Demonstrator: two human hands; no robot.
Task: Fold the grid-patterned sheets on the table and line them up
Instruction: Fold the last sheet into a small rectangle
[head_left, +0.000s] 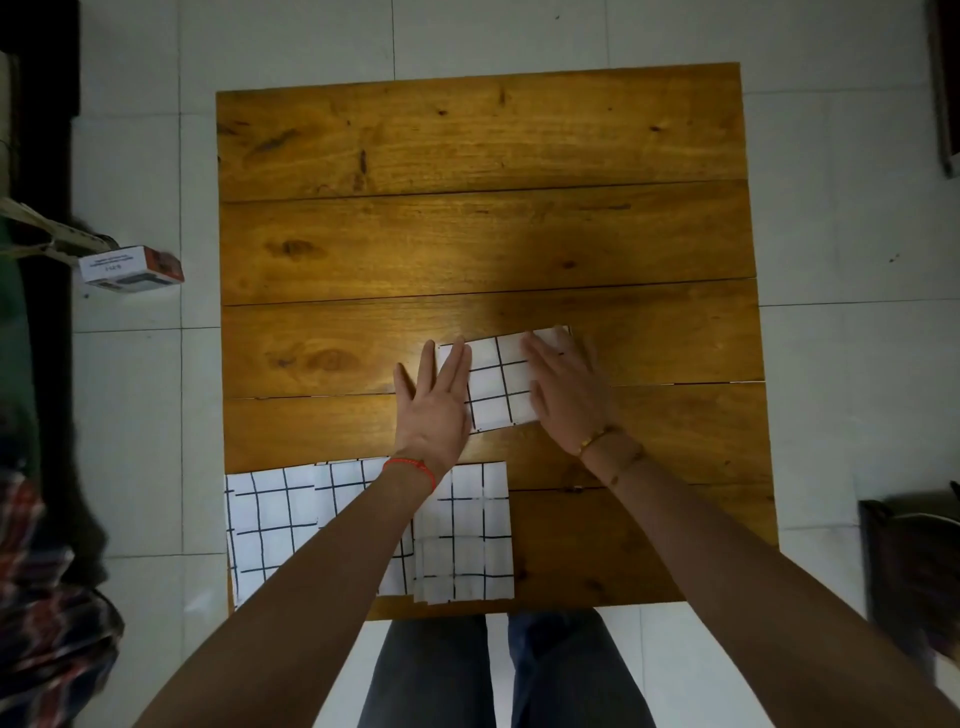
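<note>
Flat, both hands, left (434, 402) and right (563, 395), pressed the folded sheet (496, 387) to the tabletop (467, 234), fingers spread, presumably to set its crease; unfolded sheets (363, 530) waited nearby.

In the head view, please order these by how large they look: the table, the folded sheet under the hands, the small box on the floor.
1. table
2. folded sheet, partly covered by both hands
3. box; it lies lower, farther from the camera, so its real size is unsure.
</note>
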